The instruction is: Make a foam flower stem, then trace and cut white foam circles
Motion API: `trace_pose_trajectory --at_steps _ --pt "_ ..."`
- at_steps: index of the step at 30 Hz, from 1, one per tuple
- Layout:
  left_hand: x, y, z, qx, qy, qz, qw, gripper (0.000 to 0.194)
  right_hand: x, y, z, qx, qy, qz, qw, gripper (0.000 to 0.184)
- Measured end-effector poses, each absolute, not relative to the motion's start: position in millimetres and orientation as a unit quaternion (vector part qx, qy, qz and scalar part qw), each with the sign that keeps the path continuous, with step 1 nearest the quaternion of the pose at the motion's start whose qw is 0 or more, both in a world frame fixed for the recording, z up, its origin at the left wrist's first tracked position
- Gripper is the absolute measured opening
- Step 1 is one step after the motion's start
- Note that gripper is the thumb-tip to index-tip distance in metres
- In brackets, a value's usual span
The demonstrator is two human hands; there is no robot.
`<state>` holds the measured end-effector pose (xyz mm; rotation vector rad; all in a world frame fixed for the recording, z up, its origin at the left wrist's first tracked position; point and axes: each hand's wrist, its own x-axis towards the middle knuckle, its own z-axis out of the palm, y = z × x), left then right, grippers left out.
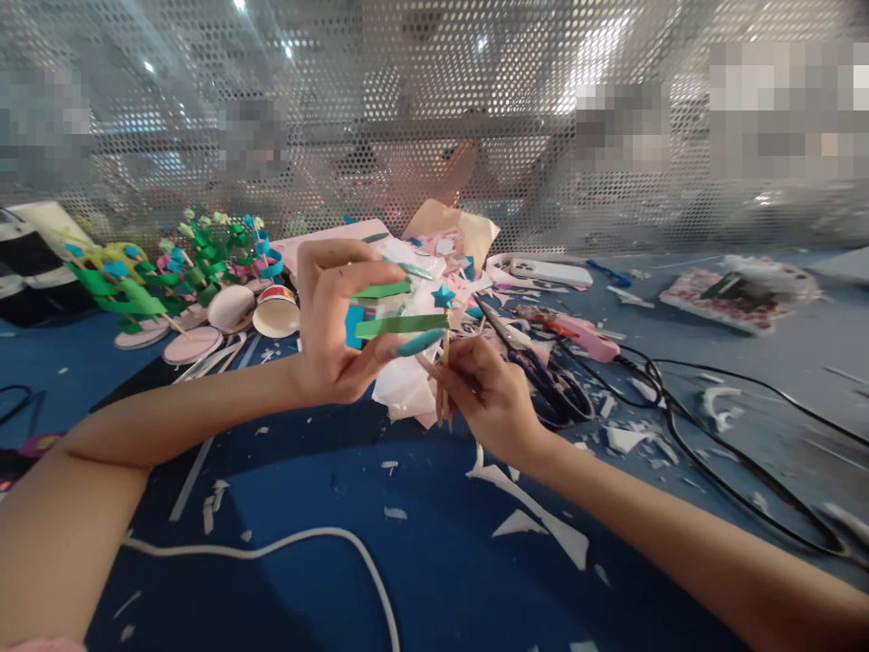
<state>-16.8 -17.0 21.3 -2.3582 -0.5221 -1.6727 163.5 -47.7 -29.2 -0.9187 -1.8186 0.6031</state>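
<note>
My left hand point(332, 317) is raised above the blue table point(421, 561), pinching two green paper strips point(400, 324) between thumb and fingers. My right hand point(485, 394) is closed around a thin wooden stick point(444, 367) topped with a small blue star point(444, 295). The stick stands nearly upright, just right of the green strips. Both hands meet over a pile of white and pink paper scraps point(407, 389).
Black scissors point(543, 367) and a pink glue gun point(577, 333) with a black cable point(712, 435) lie to the right. Paper cups point(275, 312) and finished green-and-blue stick decorations point(169, 272) stand at the left. A white cord point(326, 543) crosses the near table. A perforated metal screen point(434, 118) stands behind.
</note>
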Motion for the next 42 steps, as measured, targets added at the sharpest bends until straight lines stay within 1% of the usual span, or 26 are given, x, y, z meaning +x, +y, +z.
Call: trace_pose_trajectory --at_steps 2,3,5,11,16,17,19,20,21,25,29,34,37,42 --pt "-15 -20 26 -0.789 -0.155 -0.572 0.161 0.019 165 -41 -31 -0.408 -0.729 0.255 0.488 0.023" --pt "-14 -19 29 -0.787 -0.156 -0.571 0.173 0.016 165 -38 -31 -0.424 -0.718 0.258 0.488 0.024" --pt "-13 -11 35 -0.798 -0.196 -0.552 0.145 0.017 168 -31 -31 -0.459 -0.695 0.27 0.484 0.026" --pt "-18 40 30 -0.79 -0.358 -0.487 -0.098 0.031 173 -25 -28 -0.517 -0.654 0.358 0.422 0.025" --pt "-21 62 16 -0.725 -0.409 -0.487 -0.265 0.038 178 -27 -28 -0.521 -0.665 0.349 0.405 0.023" --pt "-21 63 15 -0.71 -0.406 -0.491 -0.3 0.036 180 -28 -28 -0.519 -0.67 0.343 0.406 0.023" --pt "-21 64 15 -0.678 -0.4 -0.493 -0.37 0.026 182 -28 -30 -0.511 -0.68 0.326 0.413 0.023" --pt "-22 63 15 -0.663 -0.4 -0.492 -0.399 0.02 182 -29 -30 -0.505 -0.685 0.316 0.419 0.023" --pt "-22 63 16 -0.651 -0.399 -0.492 -0.418 0.019 183 -29 -31 -0.499 -0.69 0.309 0.424 0.023" --pt "-24 60 21 -0.65 -0.386 -0.513 -0.407 0.029 184 -29 -30 -0.48 -0.696 0.3 0.442 0.025" --pt "-24 57 25 -0.669 -0.389 -0.497 -0.393 0.026 184 -28 -29 -0.48 -0.687 0.291 0.462 0.027" --pt "-23 53 28 -0.687 -0.39 -0.47 -0.393 0.028 184 -28 -29 -0.488 -0.686 0.291 0.454 0.027" --pt "-22 51 27 -0.675 -0.374 -0.475 -0.423 0.03 185 -27 -30 -0.488 -0.686 0.281 0.461 0.027" --pt "-19 51 25 -0.665 -0.359 -0.451 -0.475 0.026 185 -26 -31 -0.475 -0.691 0.289 0.462 0.025"
